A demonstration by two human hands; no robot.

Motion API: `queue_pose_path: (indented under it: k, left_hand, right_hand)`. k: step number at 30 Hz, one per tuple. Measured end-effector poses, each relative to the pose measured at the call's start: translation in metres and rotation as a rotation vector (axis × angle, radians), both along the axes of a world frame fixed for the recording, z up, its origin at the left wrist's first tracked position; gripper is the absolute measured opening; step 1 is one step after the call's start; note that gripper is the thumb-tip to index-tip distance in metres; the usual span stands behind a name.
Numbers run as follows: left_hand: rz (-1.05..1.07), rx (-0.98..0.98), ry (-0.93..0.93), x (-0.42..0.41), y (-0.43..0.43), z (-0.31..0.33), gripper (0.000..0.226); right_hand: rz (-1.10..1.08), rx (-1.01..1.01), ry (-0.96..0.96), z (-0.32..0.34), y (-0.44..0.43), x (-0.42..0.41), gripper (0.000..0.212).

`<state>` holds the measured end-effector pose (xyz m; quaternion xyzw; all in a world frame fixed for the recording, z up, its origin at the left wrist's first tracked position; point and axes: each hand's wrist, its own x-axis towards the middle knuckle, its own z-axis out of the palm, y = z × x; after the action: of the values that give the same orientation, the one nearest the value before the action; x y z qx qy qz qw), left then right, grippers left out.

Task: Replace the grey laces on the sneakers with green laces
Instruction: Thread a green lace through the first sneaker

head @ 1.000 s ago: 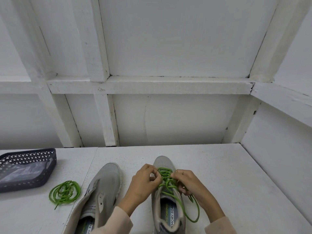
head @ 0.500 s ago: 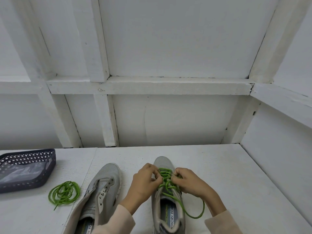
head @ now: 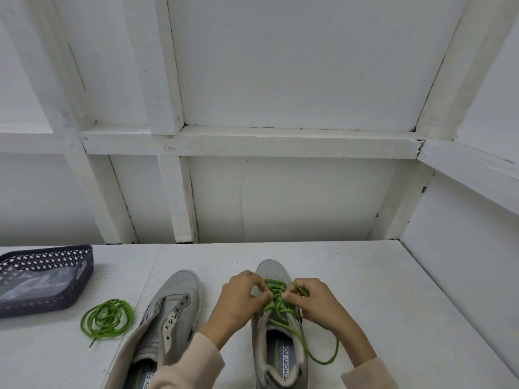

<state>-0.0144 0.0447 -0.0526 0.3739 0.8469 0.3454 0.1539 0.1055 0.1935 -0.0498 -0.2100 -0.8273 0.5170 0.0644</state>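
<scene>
A bright green lace (head: 276, 293) criss-crosses the grey mesh sneaker (head: 273, 270), left of which lie a matching grey sneaker (head: 179, 287), a coiled green lace (head: 106, 318) and a navy basket (head: 45, 259) with a white diamond pattern, all on a white table (head: 365, 276).

You are looking at white print running along the dark insole (head: 286, 357) of the right-hand sneaker (head: 273, 269). It is reading "MEMORY FOAM", with its first letter running into the bottom edge. A green logo (head: 277, 357) beside it is showing too blurred to read. The left-hand sneaker (head: 179, 287) is showing only a fragment of the same print, roughly "ORY FO", beside your sleeve (head: 191, 369).
</scene>
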Motion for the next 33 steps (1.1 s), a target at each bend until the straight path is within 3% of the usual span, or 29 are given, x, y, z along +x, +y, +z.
queue_pose_path:
  k: [5, 9, 13, 18, 26, 31, 33]
  left_hand:
    - [0.059, 0.074, 0.009, 0.007, -0.003, -0.012, 0.022]
    - [0.193, 0.244, -0.147, 0.010, -0.009, -0.025, 0.014]
    - [0.159, 0.225, -0.191, 0.004, -0.008, -0.023, 0.008]
    - [0.044, 0.111, -0.077, -0.003, -0.003, -0.017, 0.009]
    - [0.171, 0.259, -0.224, 0.006, -0.009, -0.029, 0.011]
    - [0.081, 0.270, -0.194, 0.004, -0.009, -0.018, 0.013]
    - [0.034, 0.221, -0.147, 0.003, -0.009, -0.015, 0.013]
  right_hand:
    - [-0.077, -0.080, 0.012, -0.008, -0.004, 0.004, 0.019]
    - [-0.216, -0.163, 0.056, -0.016, -0.010, 0.007, 0.018]
    - [-0.210, -0.146, 0.047, -0.009, -0.007, 0.004, 0.021]
    - [-0.101, -0.093, 0.030, -0.007, -0.001, 0.002, 0.020]
    - [-0.153, -0.152, 0.019, -0.017, -0.008, 0.006, 0.023]
    - [-0.225, 0.211, 0.049, -0.008, -0.006, 0.011, 0.015]
    - [-0.176, 0.264, 0.051, -0.003, -0.003, 0.012, 0.014]
